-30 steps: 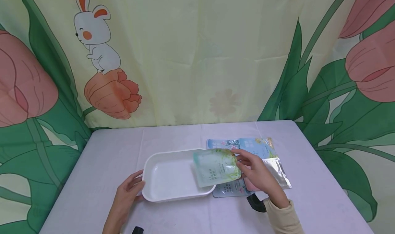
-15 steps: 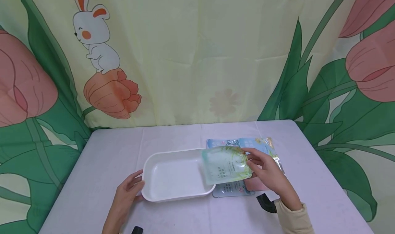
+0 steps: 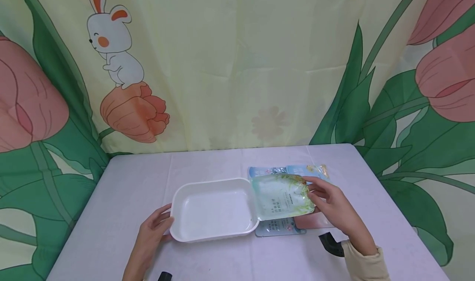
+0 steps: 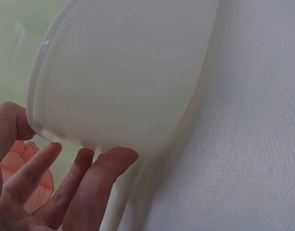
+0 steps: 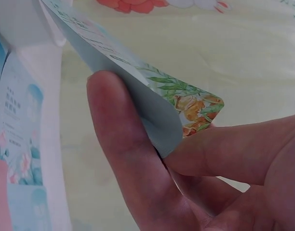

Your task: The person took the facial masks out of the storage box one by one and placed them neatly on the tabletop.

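Note:
A pale green face mask packet [image 3: 282,196] with a leafy print is in my right hand [image 3: 330,204], held at its right end. In the right wrist view, the thumb and fingers pinch the edge of the packet [image 5: 186,106]. Its left edge is beside the right rim of a white rectangular tray [image 3: 213,211]. My left hand [image 3: 154,227] touches the tray's left end, and in the left wrist view its fingertips [image 4: 123,156] rest against the outer wall of the tray [image 4: 123,77]. Inside the tray I see only its bare white floor.
Several flat packets lie right of the tray, partly covered by the green one: a light blue packet [image 3: 320,172], a lower blue packet [image 3: 282,227] and a pink packet [image 3: 311,221]. A white cloth covers the table [image 3: 208,260]. Behind it hangs a printed curtain [image 3: 230,87].
My right hand has moved to the right with the green packet, from above the tray's right part to just beyond its rim. The left hand and tray have stayed put.

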A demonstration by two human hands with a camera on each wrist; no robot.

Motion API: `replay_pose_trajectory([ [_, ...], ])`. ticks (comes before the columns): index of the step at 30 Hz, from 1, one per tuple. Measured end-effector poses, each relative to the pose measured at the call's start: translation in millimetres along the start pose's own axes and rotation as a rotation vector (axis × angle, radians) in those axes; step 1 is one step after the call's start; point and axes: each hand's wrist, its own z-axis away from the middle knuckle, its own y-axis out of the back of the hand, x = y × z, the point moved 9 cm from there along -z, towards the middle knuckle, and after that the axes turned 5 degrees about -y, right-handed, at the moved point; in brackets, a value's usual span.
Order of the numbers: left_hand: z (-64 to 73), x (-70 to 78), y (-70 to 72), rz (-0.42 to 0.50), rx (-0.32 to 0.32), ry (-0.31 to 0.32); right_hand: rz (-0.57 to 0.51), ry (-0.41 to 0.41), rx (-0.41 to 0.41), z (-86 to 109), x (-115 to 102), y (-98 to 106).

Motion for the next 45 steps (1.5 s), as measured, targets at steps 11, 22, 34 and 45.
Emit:
replay_pose_trajectory([
  [11,0.4,1.1,0.4,0.002,-0.003,-0.001,0.016,-0.023,0.010,5.1,2.5,9.7],
  [22,0.3,0.7,-0.6,0.003,-0.014,0.001,0.030,-0.058,-0.003,11.0,10.3,12.6],
  [34,-0.2,0.7,-0.5,0.011,-0.014,0.016,-0.007,-0.148,-0.065,14.6,33.0,2.6],
  [45,0.1,1.4,0.7,0.021,-0.020,-0.002,-0.021,-0.215,-0.135,15.4,66.7,-10.8],
])
